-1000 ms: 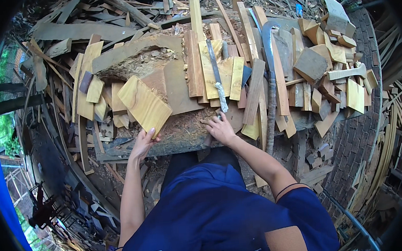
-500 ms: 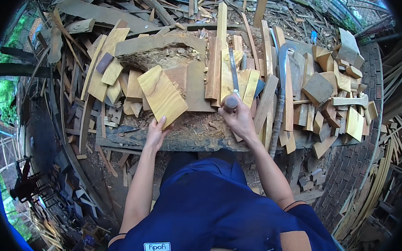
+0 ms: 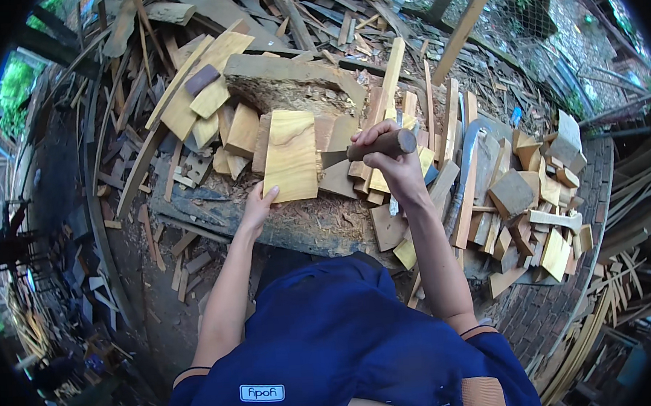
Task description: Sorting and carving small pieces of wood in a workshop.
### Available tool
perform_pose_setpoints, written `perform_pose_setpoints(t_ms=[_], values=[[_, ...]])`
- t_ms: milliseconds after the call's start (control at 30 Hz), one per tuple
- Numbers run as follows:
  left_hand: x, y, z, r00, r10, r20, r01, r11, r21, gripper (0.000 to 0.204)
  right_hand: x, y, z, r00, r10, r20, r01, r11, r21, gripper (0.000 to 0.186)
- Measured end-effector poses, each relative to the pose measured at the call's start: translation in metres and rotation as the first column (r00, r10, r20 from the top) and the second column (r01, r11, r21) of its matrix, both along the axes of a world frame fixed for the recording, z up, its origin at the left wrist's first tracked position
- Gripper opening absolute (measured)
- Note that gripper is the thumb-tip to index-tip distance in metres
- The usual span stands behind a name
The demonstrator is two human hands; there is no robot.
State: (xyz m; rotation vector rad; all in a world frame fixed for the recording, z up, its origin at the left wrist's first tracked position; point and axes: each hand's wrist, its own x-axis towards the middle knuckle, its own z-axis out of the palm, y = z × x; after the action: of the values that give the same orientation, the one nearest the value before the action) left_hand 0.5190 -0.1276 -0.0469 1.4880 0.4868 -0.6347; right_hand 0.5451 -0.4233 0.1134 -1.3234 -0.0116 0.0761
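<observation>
My left hand pinches the lower left corner of a flat yellow wooden board, which stands tilted above the bench. My right hand is wrapped round the thick brown handle of a chopping knife. Its grey blade points left toward the board's right edge; whether it touches the wood I cannot tell. Behind the board lies a thick, rough chopping block with a hacked, splintered hollow.
Wood offcuts crowd the right of the worn bench. A long curved sickle-like blade lies beside my right forearm. More blocks are stacked to the left. Scrap planks cover the ground beyond.
My right hand has raised the knife and swung its blade from pointing away to pointing left at the board. The board has turned more upright. The whole view has shifted.
</observation>
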Motion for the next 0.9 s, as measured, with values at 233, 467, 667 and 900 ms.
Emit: perform_pose_setpoints(t_ms=[233, 467, 667, 900], values=[[-0.001, 0.001, 0.000, 0.997, -0.024, 0.076, 0.025, 1.000, -0.004, 0.032, 0.027, 0.023, -0.002, 0.998, -0.037, 0.043, 0.042, 0.991, -0.124, 0.021], [-0.002, -0.001, 0.005, 0.996, 0.014, 0.089, -0.015, 1.000, 0.009, 0.030, 0.046, 0.045, -0.004, 0.999, 0.047, 0.013, -0.041, 0.961, -0.274, 0.019], [0.001, 0.002, 0.004, 0.998, -0.018, 0.068, 0.013, 0.998, 0.067, 0.032, 0.050, 0.052, 0.005, 0.994, 0.111, 0.008, -0.095, 0.889, -0.448, 0.023], [-0.002, 0.002, -0.007, 0.977, 0.153, 0.152, -0.162, 0.986, 0.049, 0.038, 0.014, 0.030, 0.022, 0.995, -0.004, 0.104, 0.072, 0.754, -0.653, 0.014]])
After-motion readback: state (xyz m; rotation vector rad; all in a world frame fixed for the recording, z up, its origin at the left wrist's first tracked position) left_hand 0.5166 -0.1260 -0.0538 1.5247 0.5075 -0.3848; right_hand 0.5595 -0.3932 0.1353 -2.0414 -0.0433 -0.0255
